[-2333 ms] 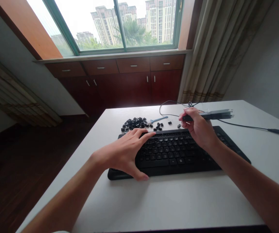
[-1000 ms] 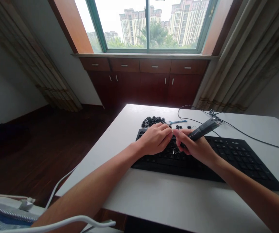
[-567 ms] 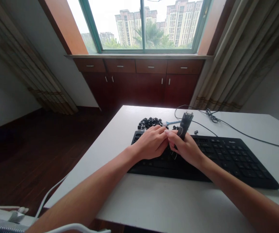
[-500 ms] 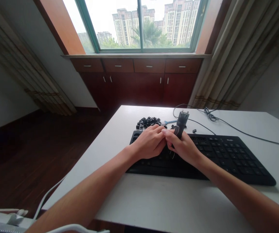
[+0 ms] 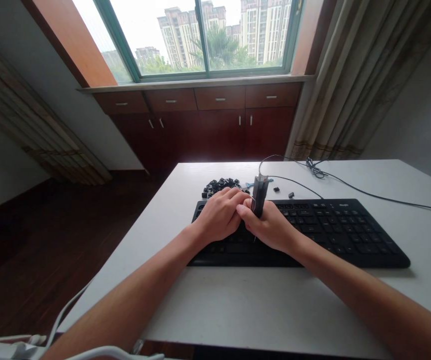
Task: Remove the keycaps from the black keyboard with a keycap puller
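A black keyboard [image 5: 333,235] lies in front of me, its left part beneath my hands. My right hand [image 5: 270,225] is wrapped around a dark keycap puller [image 5: 260,192], held upright with thin wires showing near its top and below the hand. My left hand [image 5: 219,212] is over the keyboard's left half, fingers bent and pressed together against the right fingertips. Whatever it pinches is hidden. Just behind it sits a heap of loose black keycaps [image 5: 221,185]. Two single keycaps [image 5: 291,195] lie behind the keyboard to the right.
On the white table [image 5: 245,295] a blue-handled brush [image 5: 250,185] lies partly hidden behind the puller. A black cable [image 5: 373,191] runs from the keyboard, bundled at the back, toward the right edge. Beyond stand red-brown cabinets [image 5: 219,130]. A white tube-like frame [image 5: 65,307] is at lower left.
The view has shifted, so the table and hands appear farther left. The keycap puller stands more upright in my right hand. Both hands remain together over the keyboard.
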Available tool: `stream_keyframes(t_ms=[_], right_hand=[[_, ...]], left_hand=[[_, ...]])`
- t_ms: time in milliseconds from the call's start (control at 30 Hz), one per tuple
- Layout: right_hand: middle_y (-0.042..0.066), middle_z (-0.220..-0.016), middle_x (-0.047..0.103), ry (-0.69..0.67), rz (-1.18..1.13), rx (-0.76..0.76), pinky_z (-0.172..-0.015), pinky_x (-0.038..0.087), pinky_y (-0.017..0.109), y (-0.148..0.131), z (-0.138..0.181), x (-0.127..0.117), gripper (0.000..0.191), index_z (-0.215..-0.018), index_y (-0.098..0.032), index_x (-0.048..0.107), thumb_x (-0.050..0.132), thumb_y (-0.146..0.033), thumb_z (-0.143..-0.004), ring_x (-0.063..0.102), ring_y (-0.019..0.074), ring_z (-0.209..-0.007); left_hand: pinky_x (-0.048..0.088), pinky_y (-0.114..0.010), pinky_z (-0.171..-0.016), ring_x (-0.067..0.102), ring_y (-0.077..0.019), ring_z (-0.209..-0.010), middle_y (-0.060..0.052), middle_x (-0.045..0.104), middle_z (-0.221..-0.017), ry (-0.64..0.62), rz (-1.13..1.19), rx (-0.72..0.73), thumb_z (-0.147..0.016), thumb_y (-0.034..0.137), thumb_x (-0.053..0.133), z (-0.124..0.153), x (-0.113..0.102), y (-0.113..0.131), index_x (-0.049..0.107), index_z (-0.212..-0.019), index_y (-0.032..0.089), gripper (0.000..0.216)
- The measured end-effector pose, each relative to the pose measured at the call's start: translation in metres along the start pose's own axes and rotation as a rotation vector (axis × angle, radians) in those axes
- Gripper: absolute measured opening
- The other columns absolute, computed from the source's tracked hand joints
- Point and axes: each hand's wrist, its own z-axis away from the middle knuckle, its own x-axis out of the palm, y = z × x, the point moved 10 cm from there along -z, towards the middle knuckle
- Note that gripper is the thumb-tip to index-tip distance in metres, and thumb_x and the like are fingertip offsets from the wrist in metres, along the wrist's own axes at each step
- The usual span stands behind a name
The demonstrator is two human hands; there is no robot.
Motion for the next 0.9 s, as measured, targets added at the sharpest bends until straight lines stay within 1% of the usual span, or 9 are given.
stream_keyframes(t_ms=[133,267,367,433,500,567,633,800,900], right_hand=[[-0.004,-0.059,0.046,-0.061,-0.082,-0.064,-0.053,0.033,0.027,-0.005,0.003,0.003,0.035,-0.070,-0.021,0.045,0.046,-0.035,-0.101,0.039,0.0107,-0.054],[-0.005,-0.058,0.046,-0.143,-0.196,-0.089,-0.051,0.032,0.026,-0.009,0.005,0.006,0.037,-0.071,-0.021,0.046,0.046,-0.040,-0.102,0.039,0.0102,-0.052],[-0.004,-0.056,0.047,-0.161,-0.214,-0.084,-0.052,0.033,0.027,-0.009,0.005,0.006,0.041,-0.068,-0.021,0.047,0.048,-0.043,-0.102,0.040,0.0105,-0.052],[-0.004,-0.056,0.049,-0.167,-0.196,-0.082,-0.054,0.035,0.027,-0.009,0.006,0.006,0.043,-0.065,-0.020,0.048,0.047,-0.043,-0.102,0.043,0.0111,-0.054],[-0.003,-0.056,0.051,-0.172,-0.180,-0.081,-0.056,0.038,0.028,-0.009,0.007,0.007,0.044,-0.063,-0.020,0.050,0.046,-0.041,-0.102,0.045,0.0115,-0.054],[-0.003,-0.055,0.052,-0.166,-0.174,-0.084,-0.057,0.039,0.028,-0.009,0.007,0.007,0.044,-0.063,-0.020,0.050,0.045,-0.039,-0.102,0.046,0.0118,-0.053],[-0.003,-0.054,0.052,-0.149,-0.166,-0.108,-0.059,0.041,0.029,-0.012,0.007,0.005,0.043,-0.063,-0.021,0.050,0.045,-0.039,-0.102,0.047,0.0123,-0.053],[-0.002,-0.058,0.057,-0.088,-0.177,-0.130,-0.073,0.048,0.032,-0.019,0.006,-0.001,0.038,-0.067,-0.021,0.052,0.053,-0.041,-0.100,0.053,0.0143,-0.060],[0.000,-0.062,0.060,-0.082,-0.163,-0.107,-0.079,0.049,0.033,-0.018,0.007,-0.002,0.044,-0.062,-0.021,0.054,0.052,-0.044,-0.100,0.057,0.0154,-0.066]], left_hand=[[0.051,-0.038,-0.087,0.060,-0.0237,-0.101,-0.006,0.065,-0.110,0.059,0.035,-0.137,-0.096,0.020,0.042,0.002,-0.004,-0.013,0.059,-0.117,0.021,0.028],[0.051,-0.039,-0.089,0.061,-0.0229,-0.099,-0.005,0.065,-0.106,0.098,0.108,-0.178,-0.092,0.017,0.039,0.004,-0.012,-0.020,0.060,-0.118,0.021,0.033],[0.048,-0.043,-0.102,0.059,-0.0253,-0.111,-0.009,0.063,-0.120,-0.004,0.219,-0.021,-0.089,0.020,0.039,0.002,-0.015,-0.006,0.057,-0.123,0.020,0.039],[0.041,-0.049,-0.114,0.050,-0.0303,-0.129,-0.012,0.054,-0.140,-0.167,0.280,0.155,-0.084,0.026,0.045,0.005,-0.008,0.014,0.048,-0.136,0.019,0.052],[0.032,-0.054,-0.121,0.037,-0.0341,-0.142,-0.012,0.041,-0.154,-0.257,0.292,0.224,-0.080,0.029,0.052,0.008,-0.004,0.025,0.043,-0.141,0.019,0.062],[0.026,-0.055,-0.125,0.030,-0.0354,-0.147,-0.012,0.031,-0.161,-0.288,0.268,0.220,-0.080,0.029,0.058,0.010,0.002,0.029,0.048,-0.137,0.019,0.058],[0.022,-0.055,-0.127,0.031,-0.0357,-0.147,-0.011,0.031,-0.161,-0.291,0.230,0.205,-0.082,0.030,0.062,0.011,0.008,0.031,0.057,-0.124,0.019,0.043],[0.024,-0.052,-0.127,0.050,-0.0299,-0.129,-0.006,0.057,-0.133,-0.298,0.219,0.224,-0.088,0.026,0.059,0.010,0.012,0.035,0.064,-0.090,0.020,0.008],[0.031,-0.050,-0.123,0.054,-0.0279,-0.121,-0.006,0.061,-0.123,-0.324,0.250,0.234,-0.090,0.021,0.048,0.010,0.010,0.035,0.060,-0.081,0.020,0.015]])
